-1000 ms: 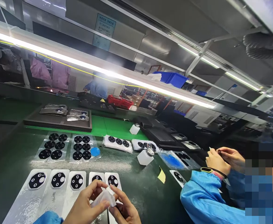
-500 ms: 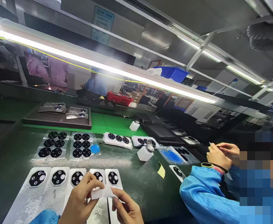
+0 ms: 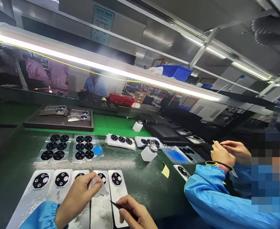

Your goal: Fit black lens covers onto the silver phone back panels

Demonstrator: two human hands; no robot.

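Your left grip [image 3: 80, 193] clamps a crumpled white thin sheet [image 3: 101, 191], spread around its thumb; your right grip [image 3: 137, 212] pinches a slim black pointed tool [image 3: 116, 204], tip protruding leftward.

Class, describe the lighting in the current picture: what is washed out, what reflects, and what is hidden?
Head view: the long tube light glares white; head view: the green table shows a pale sheen; head view: the leftmost silver panel throws mottled highlights; head view: pixelation hides part of the nearby co-worker.
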